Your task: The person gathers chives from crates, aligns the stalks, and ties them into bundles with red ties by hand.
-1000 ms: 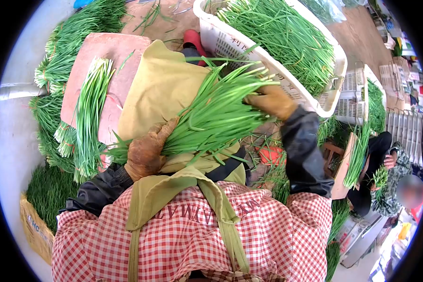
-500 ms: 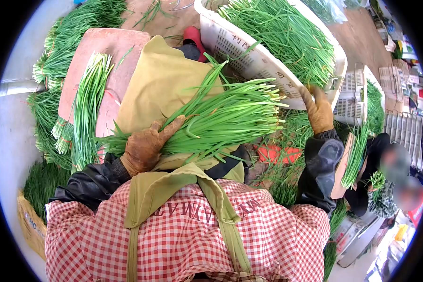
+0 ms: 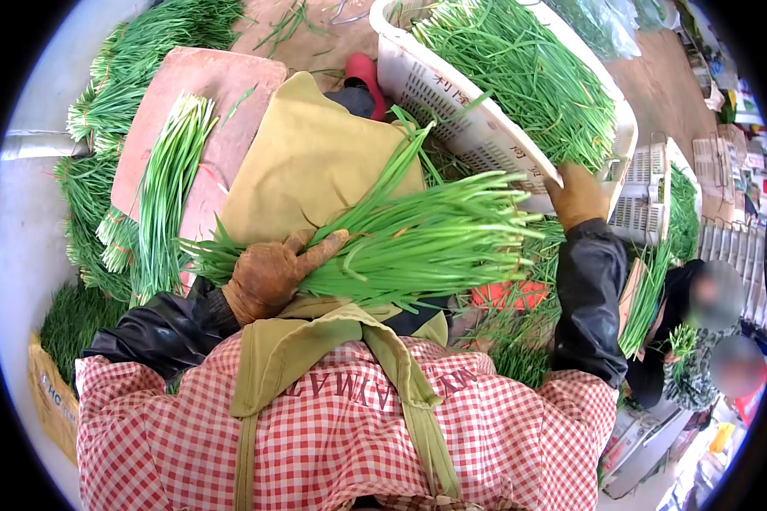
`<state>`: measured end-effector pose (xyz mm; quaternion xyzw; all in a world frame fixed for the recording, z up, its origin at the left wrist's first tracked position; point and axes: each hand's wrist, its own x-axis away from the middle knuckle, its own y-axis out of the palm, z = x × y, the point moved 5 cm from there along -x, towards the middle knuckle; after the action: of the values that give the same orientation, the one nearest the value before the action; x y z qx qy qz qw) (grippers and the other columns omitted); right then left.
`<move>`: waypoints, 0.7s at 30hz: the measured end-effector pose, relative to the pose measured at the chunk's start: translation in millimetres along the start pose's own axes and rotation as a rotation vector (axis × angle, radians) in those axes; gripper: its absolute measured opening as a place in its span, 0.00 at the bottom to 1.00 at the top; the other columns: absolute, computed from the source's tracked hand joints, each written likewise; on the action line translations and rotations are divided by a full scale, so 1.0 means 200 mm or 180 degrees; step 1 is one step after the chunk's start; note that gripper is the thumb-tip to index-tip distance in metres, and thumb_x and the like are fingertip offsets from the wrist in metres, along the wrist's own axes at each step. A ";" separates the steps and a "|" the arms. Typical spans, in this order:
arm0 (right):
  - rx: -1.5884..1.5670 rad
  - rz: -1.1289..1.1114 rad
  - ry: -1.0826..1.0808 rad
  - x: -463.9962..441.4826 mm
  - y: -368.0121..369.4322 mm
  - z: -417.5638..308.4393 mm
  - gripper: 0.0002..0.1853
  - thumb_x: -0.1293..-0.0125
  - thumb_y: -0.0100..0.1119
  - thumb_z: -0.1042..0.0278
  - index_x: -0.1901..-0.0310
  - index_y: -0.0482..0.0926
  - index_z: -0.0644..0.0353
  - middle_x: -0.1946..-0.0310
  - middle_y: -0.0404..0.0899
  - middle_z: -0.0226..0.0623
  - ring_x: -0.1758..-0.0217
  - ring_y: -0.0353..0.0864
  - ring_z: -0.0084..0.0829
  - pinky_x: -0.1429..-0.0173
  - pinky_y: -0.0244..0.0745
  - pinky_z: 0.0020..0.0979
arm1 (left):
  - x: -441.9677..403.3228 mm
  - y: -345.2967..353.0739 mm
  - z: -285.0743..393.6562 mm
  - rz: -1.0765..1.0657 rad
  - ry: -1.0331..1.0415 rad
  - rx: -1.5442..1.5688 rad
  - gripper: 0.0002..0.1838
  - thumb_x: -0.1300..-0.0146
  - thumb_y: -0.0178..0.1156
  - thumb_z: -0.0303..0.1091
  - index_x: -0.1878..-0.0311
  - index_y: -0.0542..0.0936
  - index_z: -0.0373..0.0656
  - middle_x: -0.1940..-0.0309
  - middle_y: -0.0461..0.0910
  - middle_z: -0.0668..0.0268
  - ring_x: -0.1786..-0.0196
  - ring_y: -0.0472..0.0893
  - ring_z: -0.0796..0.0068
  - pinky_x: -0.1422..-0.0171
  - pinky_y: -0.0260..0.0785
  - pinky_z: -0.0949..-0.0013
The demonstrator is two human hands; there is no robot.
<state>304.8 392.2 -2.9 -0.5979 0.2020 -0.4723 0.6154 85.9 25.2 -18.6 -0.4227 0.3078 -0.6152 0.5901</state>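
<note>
My left hand, in a brown glove, is wrapped round the leafy part of a bunch of green stalks lying across my lap. The pale cut ends of the bunch point right. My right hand, also gloved, is off the bunch, close to the lower corner of a white basket heaped with green stalks. Its fingers are bent at the basket's edge, and whether anything is between them cannot be made out. An olive apron covers my knees.
On a pinkish board at the left lies another bunch. Tied bundles are piled along the left wall. A red boot stands by the basket. More baskets and people with blurred heads are at the right.
My right hand has left the bunch's cut ends and moved right to the basket's corner. My left hand has stayed on the bunch, which now lies flatter with its ends further right.
</note>
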 end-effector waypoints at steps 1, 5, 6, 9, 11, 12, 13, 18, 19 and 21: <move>-0.0513 0.0391 -0.0829 0.01 -0.12 -0.12 0.25 0.40 0.64 0.55 0.41 0.75 0.48 0.41 0.75 0.42 0.46 0.81 0.41 0.48 0.77 0.40 | 0.00 0.01 0.00 -0.0218 -0.0041 -0.0175 0.42 0.49 0.68 0.48 0.29 0.64 0.61 0.46 0.76 0.54 0.67 0.82 0.56 0.67 0.75 0.59; -0.0977 0.0427 -0.3125 0.17 -0.40 -0.76 0.34 0.47 0.69 0.53 0.37 0.72 0.48 0.32 0.64 0.41 0.41 0.77 0.42 0.42 0.75 0.40 | -0.01 0.01 0.02 -0.0317 0.0156 -0.0267 0.35 0.40 0.58 0.51 0.28 0.62 0.65 0.49 0.77 0.54 0.70 0.83 0.57 0.70 0.76 0.60; -0.0429 0.0400 -0.3361 0.20 -0.38 -0.86 0.35 0.47 0.70 0.53 0.37 0.71 0.46 0.31 0.64 0.38 0.44 0.78 0.42 0.44 0.76 0.40 | 0.00 0.01 0.00 -0.0321 0.0138 -0.0274 0.35 0.40 0.58 0.51 0.28 0.62 0.65 0.49 0.77 0.54 0.70 0.83 0.57 0.70 0.76 0.60; 0.0024 -0.0485 -0.2633 0.07 -0.30 -0.92 0.38 0.49 0.70 0.53 0.34 0.67 0.44 0.33 0.66 0.35 0.42 0.77 0.41 0.42 0.75 0.40 | 0.01 0.01 -0.01 -0.0058 0.0281 -0.0154 0.36 0.41 0.60 0.49 0.28 0.62 0.64 0.49 0.77 0.52 0.69 0.83 0.57 0.69 0.76 0.60; -0.0297 -0.0274 -0.2891 -0.12 -0.07 -0.80 0.27 0.48 0.67 0.55 0.46 0.75 0.54 0.45 0.74 0.41 0.49 0.81 0.44 0.47 0.76 0.45 | 0.02 0.01 0.00 -0.0050 0.0130 -0.0152 0.38 0.43 0.62 0.47 0.28 0.63 0.62 0.49 0.77 0.51 0.68 0.83 0.57 0.67 0.77 0.59; 0.0119 -0.0671 -0.2455 -0.18 0.06 -0.76 0.25 0.47 0.66 0.55 0.47 0.76 0.55 0.46 0.75 0.43 0.48 0.80 0.44 0.45 0.75 0.43 | 0.02 0.01 -0.01 -0.0084 0.0154 -0.0134 0.38 0.43 0.62 0.47 0.28 0.63 0.62 0.49 0.77 0.51 0.68 0.83 0.57 0.67 0.77 0.59; 0.0525 -0.1059 -0.2001 -0.22 0.17 -0.70 0.24 0.45 0.65 0.55 0.48 0.77 0.56 0.47 0.75 0.45 0.48 0.80 0.44 0.43 0.74 0.42 | 0.01 0.01 -0.03 -0.0071 0.0042 -0.0055 0.39 0.44 0.63 0.46 0.28 0.63 0.61 0.49 0.77 0.52 0.66 0.83 0.56 0.66 0.77 0.58; -0.1805 -0.1432 -0.2535 -0.23 0.55 -0.25 0.21 0.34 0.54 0.52 0.47 0.79 0.58 0.55 0.81 0.50 0.47 0.78 0.47 0.39 0.69 0.39 | -0.05 -0.08 -0.02 -0.0184 -0.0286 0.1325 0.44 0.47 0.70 0.36 0.26 0.60 0.57 0.47 0.77 0.54 0.56 0.82 0.51 0.51 0.76 0.60; -0.2462 -0.1480 -0.2112 -0.24 0.59 -0.12 0.22 0.32 0.51 0.50 0.47 0.79 0.59 0.59 0.82 0.51 0.49 0.78 0.49 0.40 0.69 0.40 | -0.07 -0.08 -0.04 -0.0422 -0.0416 0.1938 0.45 0.46 0.69 0.31 0.26 0.59 0.55 0.49 0.79 0.58 0.53 0.82 0.55 0.47 0.75 0.61; -0.1579 -0.0353 -0.1209 -0.32 0.65 0.22 0.23 0.30 0.48 0.50 0.51 0.78 0.64 0.62 0.81 0.51 0.61 0.80 0.46 0.54 0.75 0.42 | -0.13 -0.09 -0.07 -0.0219 -0.0056 0.2142 0.40 0.46 0.69 0.29 0.29 0.63 0.49 0.52 0.81 0.59 0.54 0.82 0.63 0.48 0.74 0.65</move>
<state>355.5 447.5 -135.2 -0.8173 0.1596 -0.3213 0.4508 62.9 51.4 -13.2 -0.2196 0.0680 -0.6981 0.6781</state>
